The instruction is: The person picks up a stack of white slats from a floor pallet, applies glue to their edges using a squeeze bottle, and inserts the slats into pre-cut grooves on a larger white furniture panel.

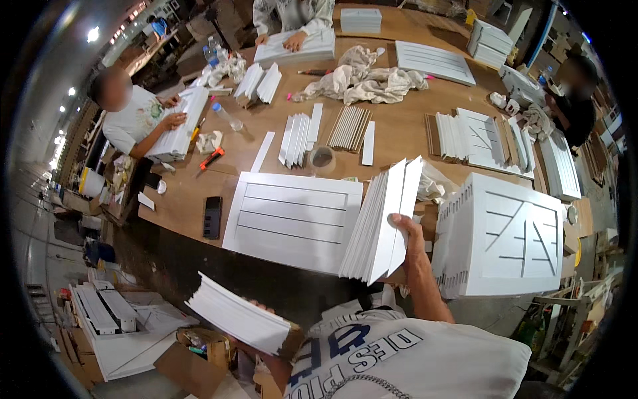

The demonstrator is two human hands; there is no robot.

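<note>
My right hand (407, 229) grips the top edge of a leaning row of thin white boards (382, 223) standing on edge on the wooden table (405, 133). My left hand (256, 307), low beside my body, holds a second stack of white boards (236, 316) tilted below the table edge. A white slatted panel (292, 219) lies flat just left of the leaning row. To the right stands a thick pile of white panels with angled grooves (508, 236).
A black phone (212, 217) lies near the table's front edge, with a tape roll (322, 158) and an orange cutter (212, 158) farther back. Other people work at the left, far and right sides. Cardboard boxes and white parts (113, 319) sit on the floor.
</note>
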